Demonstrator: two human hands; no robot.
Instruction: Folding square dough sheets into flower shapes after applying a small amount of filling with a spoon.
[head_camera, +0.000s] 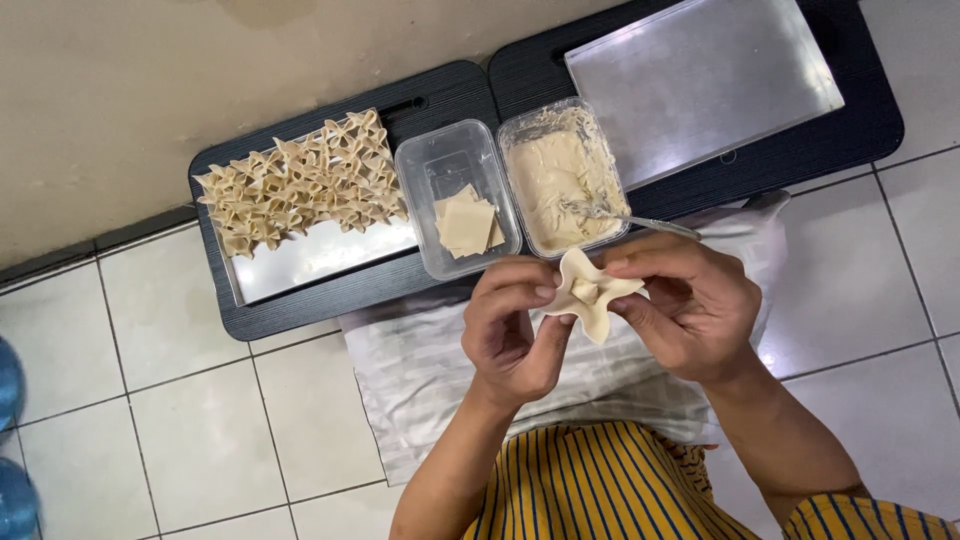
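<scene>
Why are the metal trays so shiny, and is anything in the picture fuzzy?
In the head view, the empty metal tray and the bare strip of the tray of folded dumplings bounce back soft light, so they look pale and glossy. The floor tiles have a faint sheen. The hands, left and right, and the dumpling wrapper look sharp; the blue things at the left edge are cut off.

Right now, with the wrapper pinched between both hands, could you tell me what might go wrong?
1. The dumpling wrapper is pinched by the left hand and right hand; too much pressure might tear it or squeeze the filling out.
2. The spoon lies across the filling tub's edge near the right hand, so a bump could tip it.
</scene>
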